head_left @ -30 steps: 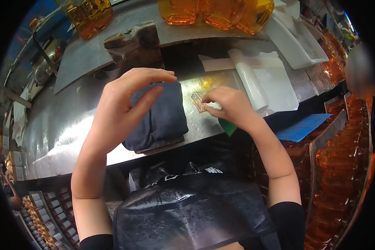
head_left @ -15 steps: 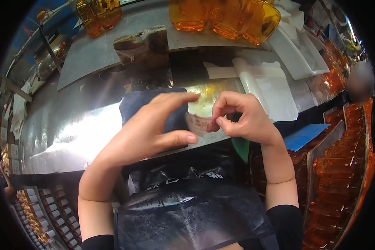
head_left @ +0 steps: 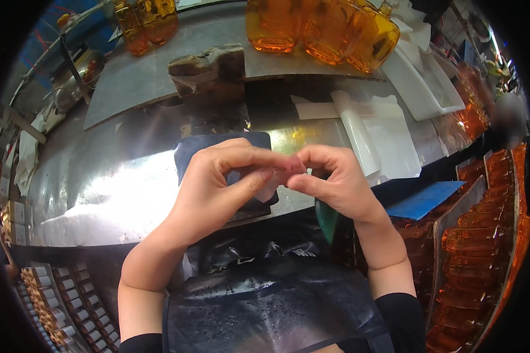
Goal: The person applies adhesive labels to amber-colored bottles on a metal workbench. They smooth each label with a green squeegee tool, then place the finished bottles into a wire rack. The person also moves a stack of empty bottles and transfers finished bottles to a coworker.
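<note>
A: Step? Label position?
B: Left hand (head_left: pixel 218 188) and right hand (head_left: pixel 335 188) fingers pinch small pink paper label (head_left: pixel 290 167), above dark blue folded cloth (head_left: pixel 218 150) on steel surface (head_left: pixel 100 188).
A: Next?
B: Likely peeling; needs steady grip. Amber bottles (head_left: pixel 318 29) at 12 o'clock.

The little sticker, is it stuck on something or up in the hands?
Up in the hands: the little sticker is pinched between the left hand and right hand, above the dark cloth.

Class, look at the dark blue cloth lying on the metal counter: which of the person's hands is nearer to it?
Left. The left hand is raised directly over the dark blue cloth, covering part of it. The right hand is off its right edge, pinching a small label with the left.
</note>
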Tool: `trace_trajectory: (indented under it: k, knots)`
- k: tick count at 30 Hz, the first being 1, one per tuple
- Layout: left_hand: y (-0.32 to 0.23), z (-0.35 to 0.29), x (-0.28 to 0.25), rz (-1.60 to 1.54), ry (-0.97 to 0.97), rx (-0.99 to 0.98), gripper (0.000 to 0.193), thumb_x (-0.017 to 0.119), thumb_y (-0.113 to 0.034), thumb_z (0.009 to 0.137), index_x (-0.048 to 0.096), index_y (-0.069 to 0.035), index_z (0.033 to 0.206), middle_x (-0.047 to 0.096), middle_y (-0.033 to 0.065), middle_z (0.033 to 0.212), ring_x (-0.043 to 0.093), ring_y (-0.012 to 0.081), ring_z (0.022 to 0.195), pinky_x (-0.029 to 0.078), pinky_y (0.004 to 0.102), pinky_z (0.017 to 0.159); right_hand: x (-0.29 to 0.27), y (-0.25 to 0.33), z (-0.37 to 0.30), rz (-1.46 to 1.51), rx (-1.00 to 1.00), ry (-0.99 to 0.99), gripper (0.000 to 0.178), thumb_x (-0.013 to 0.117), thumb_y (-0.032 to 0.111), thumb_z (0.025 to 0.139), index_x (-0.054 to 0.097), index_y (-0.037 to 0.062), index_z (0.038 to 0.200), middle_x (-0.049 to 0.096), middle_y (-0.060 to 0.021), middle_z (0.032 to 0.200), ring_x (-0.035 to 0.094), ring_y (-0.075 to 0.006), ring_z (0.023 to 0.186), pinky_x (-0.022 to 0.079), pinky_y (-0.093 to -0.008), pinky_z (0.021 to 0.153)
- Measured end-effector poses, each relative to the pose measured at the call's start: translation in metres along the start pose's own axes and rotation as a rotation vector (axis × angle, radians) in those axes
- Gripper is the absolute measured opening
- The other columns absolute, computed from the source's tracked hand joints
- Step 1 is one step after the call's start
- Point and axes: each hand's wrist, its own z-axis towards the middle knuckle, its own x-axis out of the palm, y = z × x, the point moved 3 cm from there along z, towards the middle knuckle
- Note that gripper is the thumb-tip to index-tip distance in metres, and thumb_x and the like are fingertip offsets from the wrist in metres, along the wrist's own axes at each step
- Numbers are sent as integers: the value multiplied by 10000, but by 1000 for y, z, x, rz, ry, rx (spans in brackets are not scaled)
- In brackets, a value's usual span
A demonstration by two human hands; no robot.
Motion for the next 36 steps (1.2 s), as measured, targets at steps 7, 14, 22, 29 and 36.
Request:
trace_trajectory:
  k: [7,14,22,29,36]
  knots:
    - [-5,-6,-3,10,-38,-122,582,658,-28,844,423,22,1375,618,34,787,601,85,793,483,242,754,13,-5,5,282,-172,-156,167,694,56,854,594,15,981,656,-34,942,603,-73,884,470,-207,715]
    - [1,-13,-2,-173,31,-234,367,607,-74,892,559,46,1236,645,67,977,590,90,900,473,241,828,9,13,-1,427,-145,-336,336,673,-21,813,512,62,1096,666,-73,946,526,-46,665,388,-161,515]
    - [-7,-9,6,-360,107,-348,351,568,-131,933,561,33,1243,614,43,999,547,78,916,451,233,834,-8,25,-7,228,-232,-495,355,686,-2,834,552,21,1162,707,-100,930,639,-73,767,411,-147,537]
    - [11,-2,11,-373,68,-340,401,620,-91,910,519,28,1280,578,27,994,557,83,929,458,245,858,-32,20,-5,239,-135,-566,341,671,-13,854,573,-19,1180,715,-147,950,686,-138,859,535,-232,796]
    - [19,5,10,-469,30,-407,445,596,-119,903,491,48,1301,612,102,1052,596,146,939,477,284,869,-43,2,13,189,-132,-560,268,667,18,867,591,-24,1120,716,-145,937,691,-145,800,538,-216,714]
